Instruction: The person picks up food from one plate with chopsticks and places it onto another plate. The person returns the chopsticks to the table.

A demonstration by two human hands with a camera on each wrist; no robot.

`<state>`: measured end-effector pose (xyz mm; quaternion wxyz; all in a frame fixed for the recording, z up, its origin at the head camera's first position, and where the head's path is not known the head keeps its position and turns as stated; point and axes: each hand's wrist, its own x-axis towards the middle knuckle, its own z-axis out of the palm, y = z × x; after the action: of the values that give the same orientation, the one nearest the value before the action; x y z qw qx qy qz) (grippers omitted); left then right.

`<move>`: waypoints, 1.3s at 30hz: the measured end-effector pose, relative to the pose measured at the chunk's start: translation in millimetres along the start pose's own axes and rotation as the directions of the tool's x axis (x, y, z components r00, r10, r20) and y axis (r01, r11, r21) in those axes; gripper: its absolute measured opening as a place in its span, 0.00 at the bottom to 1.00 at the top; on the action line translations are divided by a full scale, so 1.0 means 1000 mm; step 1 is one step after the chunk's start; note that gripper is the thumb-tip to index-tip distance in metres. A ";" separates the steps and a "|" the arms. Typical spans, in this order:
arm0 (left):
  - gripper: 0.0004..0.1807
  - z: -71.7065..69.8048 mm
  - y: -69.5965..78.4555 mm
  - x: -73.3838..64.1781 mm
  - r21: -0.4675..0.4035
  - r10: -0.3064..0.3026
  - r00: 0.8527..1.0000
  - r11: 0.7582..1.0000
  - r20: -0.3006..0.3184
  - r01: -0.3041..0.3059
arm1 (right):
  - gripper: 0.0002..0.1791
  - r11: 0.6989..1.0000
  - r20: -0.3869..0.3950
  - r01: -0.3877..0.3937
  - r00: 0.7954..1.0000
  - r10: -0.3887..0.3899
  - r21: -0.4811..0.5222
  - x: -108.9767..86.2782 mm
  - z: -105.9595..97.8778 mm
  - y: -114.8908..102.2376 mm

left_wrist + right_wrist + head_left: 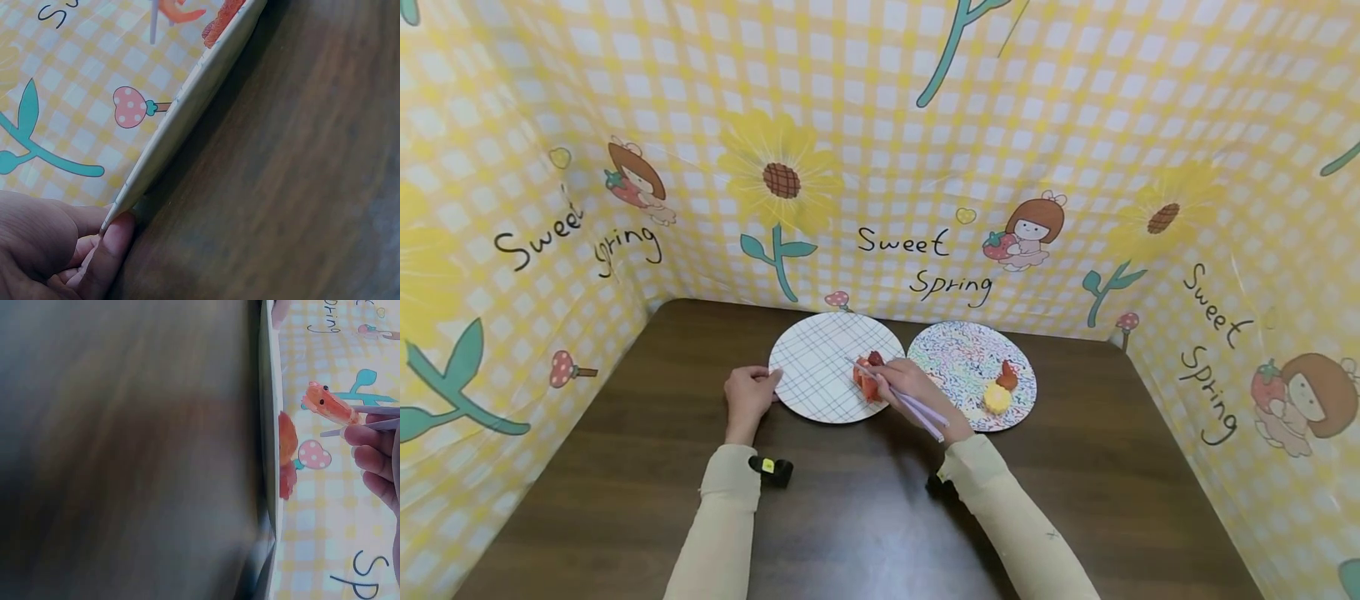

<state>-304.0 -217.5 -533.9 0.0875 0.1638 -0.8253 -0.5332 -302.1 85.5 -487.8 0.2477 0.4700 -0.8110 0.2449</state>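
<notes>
My left hand (751, 396) pinches the left rim of a white plate with blue grid lines (820, 358); in the left wrist view the rim (178, 122) lies between thumb and finger. My right hand (913, 385) grips pale purple chopsticks (925, 415) over that plate's right side. In the right wrist view an orange shrimp (331, 405) with dark eyes is up above the plate at the chopsticks; whether both sticks pinch it is unclear. Below it, orange and red food pieces (287, 437) rest on the plate, partly hidden by its rim.
Close on the right stands a plate with multicoloured speckles (955, 358). It bears a yellow round piece (997, 398) and a reddish-brown piece (1007, 375). Both plates are on a dark wooden table (850, 517), with yellow checked cloth (880, 167) around its back and sides.
</notes>
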 end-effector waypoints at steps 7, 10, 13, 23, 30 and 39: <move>0.19 0.001 0.001 0.001 0.000 0.017 1.000 1.000 -0.004 -0.017 | 0.12 0.992 0.039 -0.071 0.997 0.067 0.104 0.007 0.009 -0.005; 0.20 0.001 0.002 0.001 -0.006 0.019 1.000 1.000 0.004 -0.019 | 0.14 0.986 0.080 -0.103 0.992 0.093 0.132 0.008 0.012 -0.007; 0.20 0.000 0.002 0.001 -0.008 0.008 1.000 1.000 0.009 -0.008 | 0.13 0.981 0.114 -0.127 0.987 0.111 0.145 0.010 0.014 -0.009; 0.20 0.003 0.000 0.000 0.000 -0.013 1.000 1.000 0.001 0.013 | 0.14 0.975 0.238 -0.173 0.962 0.136 0.141 0.017 0.014 -0.013; 0.19 0.003 0.001 -0.001 0.001 -0.013 1.000 1.000 -0.002 0.013 | 0.12 0.978 0.212 -0.116 0.974 0.078 0.174 0.020 0.012 -0.010; 0.19 0.001 -0.001 0.000 0.000 0.003 1.000 1.000 -0.013 -0.003 | 0.14 0.984 0.234 -0.098 0.970 0.061 0.149 0.014 0.021 0.001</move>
<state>-304.1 -216.7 -534.9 0.0938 0.1661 -0.8250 -0.5319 -312.2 64.1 -494.8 0.1045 0.4803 -0.8302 0.2631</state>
